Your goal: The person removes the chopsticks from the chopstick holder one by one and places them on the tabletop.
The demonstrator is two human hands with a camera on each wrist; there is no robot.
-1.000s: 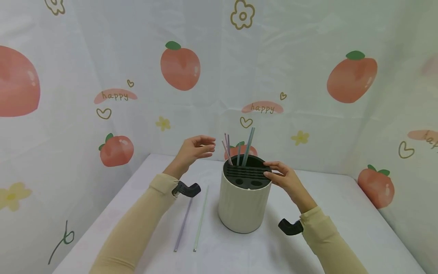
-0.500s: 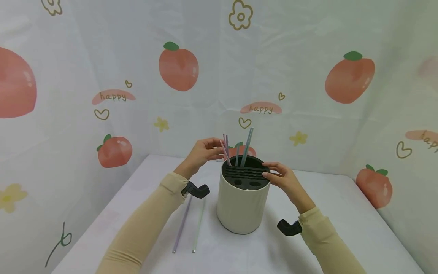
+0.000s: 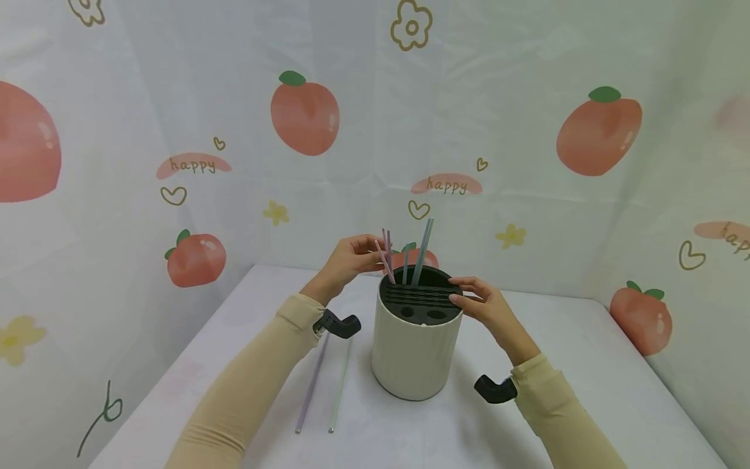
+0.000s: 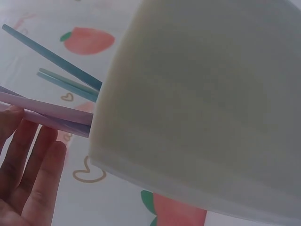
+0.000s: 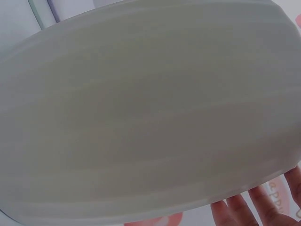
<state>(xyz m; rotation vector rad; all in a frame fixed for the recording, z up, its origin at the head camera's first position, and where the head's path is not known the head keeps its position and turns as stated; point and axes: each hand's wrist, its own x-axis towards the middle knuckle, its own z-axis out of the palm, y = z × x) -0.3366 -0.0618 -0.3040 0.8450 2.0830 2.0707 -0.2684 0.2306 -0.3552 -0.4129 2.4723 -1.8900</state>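
Pinching the pink sticks (image 4: 47,108) standing steeply in the holder's (image 3: 415,358) left side, the nearer left hand (image 3: 347,260) is reaching from the left, the right hand's (image 3: 491,306) spread fingers touching the opposite rim.

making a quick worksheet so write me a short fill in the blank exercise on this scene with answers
The ____ hand touches the cream holder.
On the table, the purple stick lies beside a pale ____ one.
The holder's slotted top is ____.
The foremost pink stick is closest to the ____ hand.

Missing words: right, green, black, left.
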